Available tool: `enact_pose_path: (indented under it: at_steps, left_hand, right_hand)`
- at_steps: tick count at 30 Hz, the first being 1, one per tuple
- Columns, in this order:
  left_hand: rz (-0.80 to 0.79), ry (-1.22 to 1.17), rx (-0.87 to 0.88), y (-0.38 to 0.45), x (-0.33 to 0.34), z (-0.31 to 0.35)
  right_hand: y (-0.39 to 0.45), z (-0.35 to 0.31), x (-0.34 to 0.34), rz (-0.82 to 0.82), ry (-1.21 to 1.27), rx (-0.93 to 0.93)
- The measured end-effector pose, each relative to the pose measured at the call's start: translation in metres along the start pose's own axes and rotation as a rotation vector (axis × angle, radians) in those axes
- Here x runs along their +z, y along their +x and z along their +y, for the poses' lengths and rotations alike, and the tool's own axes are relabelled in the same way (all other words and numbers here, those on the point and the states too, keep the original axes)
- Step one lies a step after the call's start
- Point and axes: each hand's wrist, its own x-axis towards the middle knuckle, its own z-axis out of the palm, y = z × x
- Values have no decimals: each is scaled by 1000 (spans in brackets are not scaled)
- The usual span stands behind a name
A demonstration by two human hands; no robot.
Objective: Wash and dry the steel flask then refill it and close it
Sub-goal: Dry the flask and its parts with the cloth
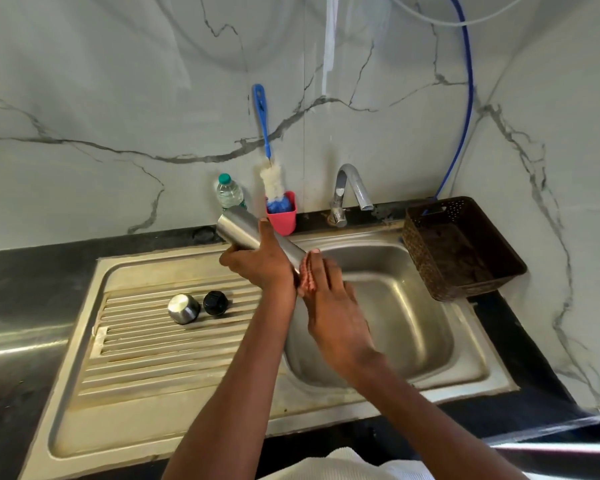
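Steel flask [243,227], a smooth brushed cylinder, held tilted over the sink [378,382] rim, base toward the back edge of the black counter [21,282]. Left hand [257,263], fingers closed around the flask's middle; right hand [329,299], fingers pressing a reddish cloth [307,275] against the flask's lower end. On the ribbed drainboard [160,344]: domed steel cap [184,308] beside black stopper [216,303]. Along the back edge: plastic bottle [230,192], label unreadable; red cup [282,216] holding a blue-handled bottle brush [265,143]; chrome tap [350,192]; perforated brown basket [461,247].
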Motion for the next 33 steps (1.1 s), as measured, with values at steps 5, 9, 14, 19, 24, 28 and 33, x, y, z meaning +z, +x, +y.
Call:
enact_pose_path:
  at_steps: [5, 9, 14, 19, 24, 28, 33]
  left_hand:
    - [51, 2, -268, 12, -5, 0]
    - [-78, -108, -305, 7, -9, -7]
    - [-255, -162, -220, 0, -14, -10]
    - [-420, -301, -73, -5, -20, -5]
    - [-508, -293, -135, -8, -21, 2]
    - [-315, -397, -314, -15, -13, 13]
    - [-448, -453, -162, -14, -15, 7]
  right_hand:
    - [-12, 14, 17, 100, -292, -126]
    - [2, 18, 13, 11, -12, -14]
    - [34, 11, -10, -219, 993, 633]
    - [44, 23, -31, -529, 1495, 941]
    - [35, 16, -19, 13, 1056, 521]
    - [27, 34, -9, 276, 266, -140]
    - [35, 15, -11, -30, 1002, 452]
